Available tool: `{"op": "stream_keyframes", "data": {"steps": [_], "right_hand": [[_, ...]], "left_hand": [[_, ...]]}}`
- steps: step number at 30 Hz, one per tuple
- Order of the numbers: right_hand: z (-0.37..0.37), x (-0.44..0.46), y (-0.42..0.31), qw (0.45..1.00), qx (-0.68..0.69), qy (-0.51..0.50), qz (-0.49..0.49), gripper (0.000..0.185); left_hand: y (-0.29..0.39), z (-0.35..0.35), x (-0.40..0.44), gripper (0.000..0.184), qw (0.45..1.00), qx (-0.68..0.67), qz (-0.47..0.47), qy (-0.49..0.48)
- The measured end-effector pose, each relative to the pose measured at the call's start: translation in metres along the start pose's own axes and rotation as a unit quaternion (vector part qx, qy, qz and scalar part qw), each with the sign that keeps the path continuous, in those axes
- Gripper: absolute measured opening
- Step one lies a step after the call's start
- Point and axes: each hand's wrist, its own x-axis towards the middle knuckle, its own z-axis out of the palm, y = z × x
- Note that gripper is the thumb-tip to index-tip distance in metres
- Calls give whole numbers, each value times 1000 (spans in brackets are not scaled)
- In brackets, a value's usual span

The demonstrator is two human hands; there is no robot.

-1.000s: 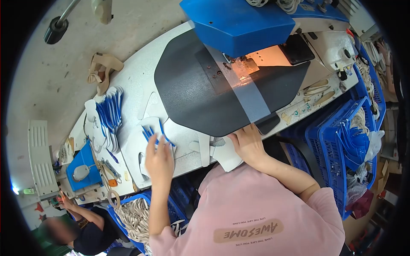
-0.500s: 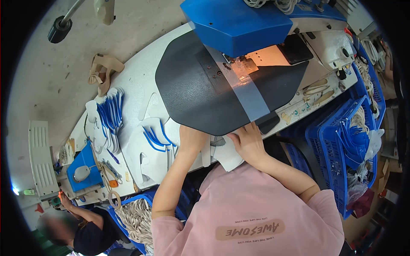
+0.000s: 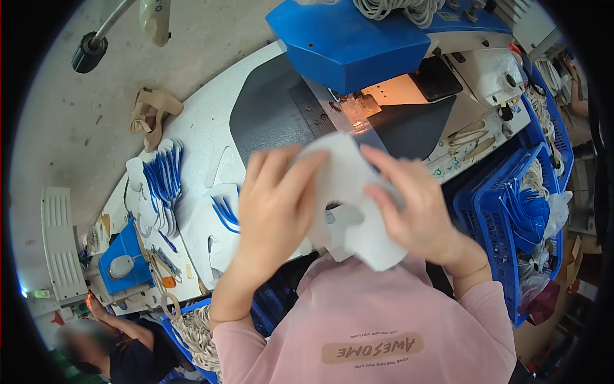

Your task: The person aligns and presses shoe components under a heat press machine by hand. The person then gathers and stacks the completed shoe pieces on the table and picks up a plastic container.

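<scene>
Over the counter (image 3: pixel 208 121), we held a white piece (image 3: pixel 343 169) between left hand (image 3: pixel 272 201) and right hand (image 3: pixel 422 208), bent fingers (image 3: pixel 306 171) closed on its opposite sides, its top hiding part of the dark mat (image 3: pixel 265 118).

Left hand (image 3: pixel 281 198) and right hand (image 3: pixel 419 208) grip a curved, flat white piece (image 3: pixel 345 176), blurred, near a blue angular-cased machine (image 3: pixel 352 51). Blue-edged white cutouts (image 3: pixel 165 182) lie fanned on the white tabletop (image 3: pixel 203 125).

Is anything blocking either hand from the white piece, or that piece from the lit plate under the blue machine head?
Nothing visible: the left hand and right hand hold the white piece, and only the flat tape strip shows between it and the lit plate.
</scene>
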Motion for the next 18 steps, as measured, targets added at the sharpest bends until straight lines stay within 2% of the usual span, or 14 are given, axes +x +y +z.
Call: {"op": "stream_keyframes", "data": {"steps": [1, 2, 6, 10, 14, 18], "right_hand": [[-8, 14, 3, 996, -83, -38, 8, 36], [-13, 23, 6, 983, -167, -74, 16, 37], [-21, 41, 17, 975, -208, -75, -27, 39], [-25, 51, 25, 974, -194, -115, 17, 38], [-26, 57, 35, 983, -136, -124, 9, 38], [-26, 58, 40, 982, -137, -130, -12, 38]], "left_hand": [[5, 9, 10, 23, 986, 156, 52, 34], [9, 17, 14, 23, 986, 156, 55, 37], [14, 43, 23, 33, 999, 42, 10, -2], [18, 46, 27, 32, 994, 107, 10, -4], [21, 47, 31, 33, 990, 140, 14, -4], [23, 50, 33, 34, 990, 138, 7, 2]]}}
